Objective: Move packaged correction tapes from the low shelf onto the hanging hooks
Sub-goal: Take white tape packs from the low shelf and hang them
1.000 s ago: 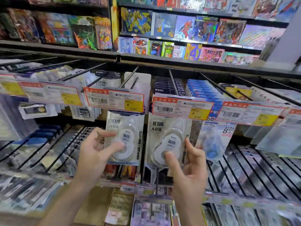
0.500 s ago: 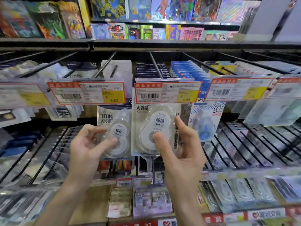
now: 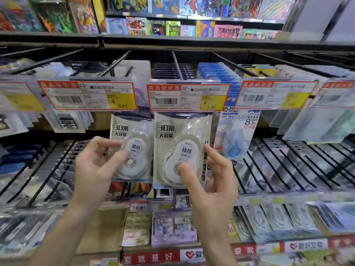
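Observation:
Two white packaged correction tapes with clear blisters are held up in front of the hooks. My left hand (image 3: 96,162) pinches the left pack (image 3: 132,146) by its left edge, thumb on the blister. My right hand (image 3: 209,175) pinches the right pack (image 3: 180,148), thumb on the blister's lower wheel and fingers behind its right edge. Both packs' tops sit just under the price tags (image 3: 189,96) at the hook ends. A black hook rod (image 3: 177,64) runs back above the right pack. More packs lie on the low shelf (image 3: 172,233) below.
Rows of black hooks carry other stationery packs left and right, among them a blue dot-tape pack (image 3: 235,139). A second row of hooks (image 3: 288,162) lies below. Colourful toy boxes (image 3: 172,25) fill the shelves above. A red label strip (image 3: 153,257) edges the bottom shelf.
The right pack has risen and come closer beside the left pack, its top now at the price tag. The view has tilted down a little.

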{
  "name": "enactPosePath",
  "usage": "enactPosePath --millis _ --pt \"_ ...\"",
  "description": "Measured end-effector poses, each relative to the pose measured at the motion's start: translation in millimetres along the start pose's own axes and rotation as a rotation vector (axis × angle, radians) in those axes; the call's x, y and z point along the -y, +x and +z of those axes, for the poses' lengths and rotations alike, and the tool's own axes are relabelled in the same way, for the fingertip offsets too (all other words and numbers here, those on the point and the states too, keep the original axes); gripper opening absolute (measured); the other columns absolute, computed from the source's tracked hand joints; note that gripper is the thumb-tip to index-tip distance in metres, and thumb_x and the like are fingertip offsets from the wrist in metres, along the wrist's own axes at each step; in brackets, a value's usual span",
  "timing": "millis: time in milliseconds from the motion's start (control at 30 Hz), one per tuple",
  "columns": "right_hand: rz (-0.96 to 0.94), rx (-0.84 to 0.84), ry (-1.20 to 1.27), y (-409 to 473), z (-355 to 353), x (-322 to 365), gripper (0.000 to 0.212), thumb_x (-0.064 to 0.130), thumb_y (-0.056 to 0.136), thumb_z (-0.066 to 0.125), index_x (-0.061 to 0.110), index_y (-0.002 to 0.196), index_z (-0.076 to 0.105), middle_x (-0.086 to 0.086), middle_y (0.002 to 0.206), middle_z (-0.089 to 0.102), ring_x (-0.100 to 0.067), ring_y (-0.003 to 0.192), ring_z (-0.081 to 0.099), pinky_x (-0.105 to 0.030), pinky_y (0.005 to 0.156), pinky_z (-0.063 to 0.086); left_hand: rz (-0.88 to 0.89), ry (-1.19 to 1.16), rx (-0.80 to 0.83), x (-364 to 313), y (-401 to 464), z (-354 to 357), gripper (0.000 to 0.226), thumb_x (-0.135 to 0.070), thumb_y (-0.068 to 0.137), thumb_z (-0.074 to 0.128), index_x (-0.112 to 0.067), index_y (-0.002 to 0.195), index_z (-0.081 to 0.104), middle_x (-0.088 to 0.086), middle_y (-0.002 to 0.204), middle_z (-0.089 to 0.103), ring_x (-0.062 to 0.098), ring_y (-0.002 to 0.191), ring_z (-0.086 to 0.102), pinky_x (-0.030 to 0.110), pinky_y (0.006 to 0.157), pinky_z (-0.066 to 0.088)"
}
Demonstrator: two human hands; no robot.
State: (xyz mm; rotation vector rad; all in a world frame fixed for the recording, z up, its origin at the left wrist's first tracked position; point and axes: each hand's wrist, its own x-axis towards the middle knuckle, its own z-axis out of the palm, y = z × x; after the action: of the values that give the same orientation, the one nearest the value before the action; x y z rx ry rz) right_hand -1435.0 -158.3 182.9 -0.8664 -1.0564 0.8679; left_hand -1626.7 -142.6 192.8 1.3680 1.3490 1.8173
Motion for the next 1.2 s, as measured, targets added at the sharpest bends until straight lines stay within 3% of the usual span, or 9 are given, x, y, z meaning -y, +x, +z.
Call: enactPosePath --millis 167,267,367,567,700,800,867,1067,1200 --pt "-0.024 0.031 -0.027 -1.7 -3.9 0.7 0.047 0.035 0.075 0.08 0.046 0.117 0.062 0.018 0.124 0.065 -0.01 0.124 0.058 -0.031 0.099 0.051 0.021 0.018 -0.07 -1.8 -8.2 3.0 0.014 -0.019 0.081 0.071 -0.022 0.092 0.064 -0.01 0.082 0.071 0.009 0.077 0.069 0.019 0.069 0.056" --pt "-0.02 0.048 -0.021 -1.4 -5.3 -0.4 0.046 0.032 0.077 0.081 0.047 0.117 0.062 0.014 0.124 0.066 -0.015 0.123 0.059 -0.041 0.099 0.052 0.028 0.001 -0.1 -0.9 -15.9 1.9 0.015 -0.022 0.081 0.071 -0.024 0.095 0.066 -0.009 0.085 0.071 0.01 0.08 0.07 0.019 0.071 0.057" --pt "0.007 0.073 -0.051 -1.4 -7.7 -1.8 0.044 0.032 0.079 0.083 0.047 0.115 0.063 0.02 0.122 0.065 -0.01 0.122 0.058 -0.044 0.099 0.052 -0.009 -0.111 -0.143 -2.6 -23.3 1.8 0.022 -0.041 0.074 0.077 -0.031 0.093 0.07 -0.005 0.094 0.073 0.014 0.086 0.071 0.022 0.072 0.059" --pt "-0.021 0.106 -0.099 -0.3 -14.5 -12.0 0.044 0.026 0.081 0.076 0.042 0.119 0.058 0.032 0.121 0.062 0.007 0.119 0.056 -0.012 0.096 0.046 -0.086 -0.193 -0.234 0.2 -38.0 -4.0 0.054 -0.068 0.05 0.087 -0.036 0.092 0.075 -0.008 0.101 0.074 0.014 0.097 0.069 0.031 0.087 0.059" --pt "-0.113 0.071 -0.077 -4.6 -11.8 -10.5 0.045 0.022 0.085 0.075 0.037 0.123 0.056 0.024 0.125 0.062 -0.001 0.122 0.057 -0.012 0.095 0.046 -0.138 -0.163 -0.266 0.0 -47.0 -17.7 0.059 -0.07 0.049 0.086 -0.037 0.097 0.075 -0.005 0.107 0.073 0.02 0.104 0.066 0.045 0.096 0.055" --pt "-0.151 0.043 -0.03 -3.0 -8.5 -1.6 0.044 0.019 0.086 0.075 0.032 0.124 0.057 0.024 0.122 0.062 0.0 0.119 0.059 -0.01 0.091 0.047 -0.158 -0.183 -0.251 -1.8 -52.5 -23.4 0.069 -0.066 0.041 0.092 -0.035 0.101 0.075 -0.004 0.106 0.075 0.016 0.097 0.07 0.03 0.079 0.06" --pt "-0.123 0.048 0.012 -1.1 -5.8 3.5 0.044 0.018 0.085 0.072 0.031 0.124 0.057 0.028 0.121 0.061 0.004 0.118 0.057 -0.008 0.09 0.046 -0.153 -0.174 -0.231 -1.7 -55.8 -25.2 0.073 -0.061 0.041 0.094 -0.033 0.105 0.075 -0.003 0.11 0.074 0.017 0.103 0.07 0.028 0.08 0.06" --pt "-0.072 0.087 0.034 5.4 5.1 17.5 0.041 0.023 0.086 0.072 0.036 0.122 0.058 0.028 0.121 0.06 0.008 0.118 0.054 -0.006 0.089 0.044 -0.157 -0.138 -0.186 -2.5 -64.3 -26.0 0.074 -0.059 0.044 0.094 -0.034 0.111 0.073 0.0 0.124 0.069 0.026 0.121 0.063 0.053 0.1 0.051" --pt "-0.07 0.078 0.085 5.8 5.9 23.6 0.04 0.021 0.085 0.072 0.03 0.123 0.06 0.024 0.12 0.063 0.005 0.115 0.058 -0.006 0.086 0.046 -0.141 -0.142 -0.161 -4.1 -66.5 -24.0 0.075 -0.058 0.047 0.094 -0.033 0.115 0.072 0.003 0.13 0.066 0.029 0.126 0.058 0.058 0.109 0.04"
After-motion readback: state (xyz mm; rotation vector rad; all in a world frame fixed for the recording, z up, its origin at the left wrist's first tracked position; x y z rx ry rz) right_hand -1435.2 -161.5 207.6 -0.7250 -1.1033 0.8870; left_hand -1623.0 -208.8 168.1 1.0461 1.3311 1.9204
